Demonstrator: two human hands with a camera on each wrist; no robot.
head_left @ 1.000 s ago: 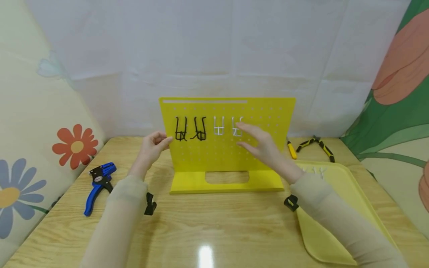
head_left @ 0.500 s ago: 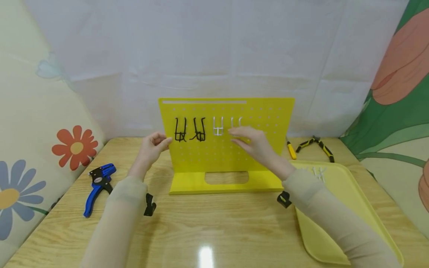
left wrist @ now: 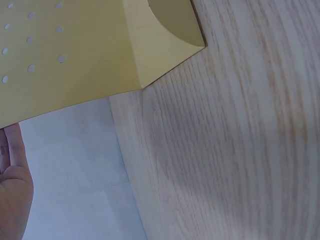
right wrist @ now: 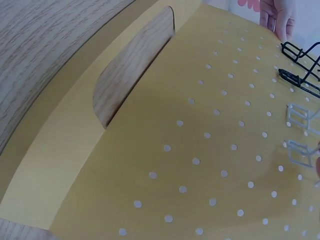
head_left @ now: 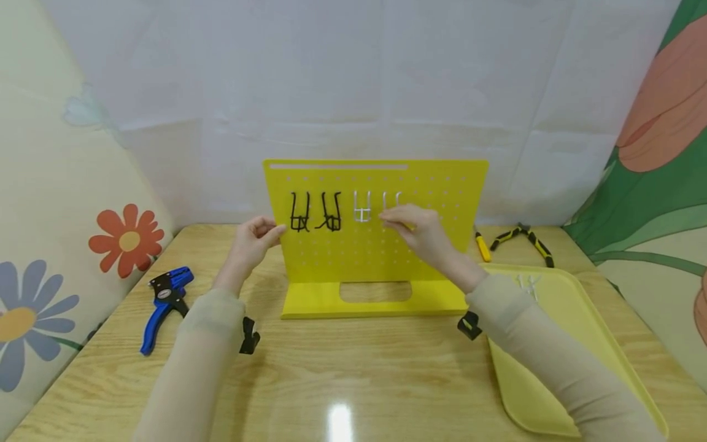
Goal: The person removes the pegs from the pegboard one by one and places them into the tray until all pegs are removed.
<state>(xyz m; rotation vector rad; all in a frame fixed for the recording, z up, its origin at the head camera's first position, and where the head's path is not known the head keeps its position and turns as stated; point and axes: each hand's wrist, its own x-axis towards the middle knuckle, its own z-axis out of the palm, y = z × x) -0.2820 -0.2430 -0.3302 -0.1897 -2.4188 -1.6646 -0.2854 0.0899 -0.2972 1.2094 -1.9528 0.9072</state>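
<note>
A yellow pegboard (head_left: pixel 353 258) stands upright on its base. Two black double-prong wire hooks (head_left: pixel 300 222) (head_left: pixel 331 222) hang on its left part, with a white wire hook (head_left: pixel 361 212) beside them. My left hand (head_left: pixel 250 245) grips the board's left edge, thumb in front; the left wrist view catches part of that hand (left wrist: pixel 15 185). At a second white wire hook (head_left: pixel 385 199), my right hand (head_left: pixel 422 232) pinches the lower part between thumb and fingers, covering it in the head view. In the right wrist view only a sliver of fingertip shows by this hook (right wrist: pixel 299 162).
On the right lies a yellow tray (head_left: pixel 607 344) with a few white hooks (head_left: pixel 530 285) in it. Behind it are a yellow-handled tool (head_left: pixel 482 247) and black-and-yellow pliers (head_left: pixel 538 248). A blue and black wire stripper (head_left: pixel 166 301) lies at the left.
My right hand's thumb and fingers were spread near the second white hook; they have lowered slightly and come together on it. The left hand keeps its place on the board's edge.
</note>
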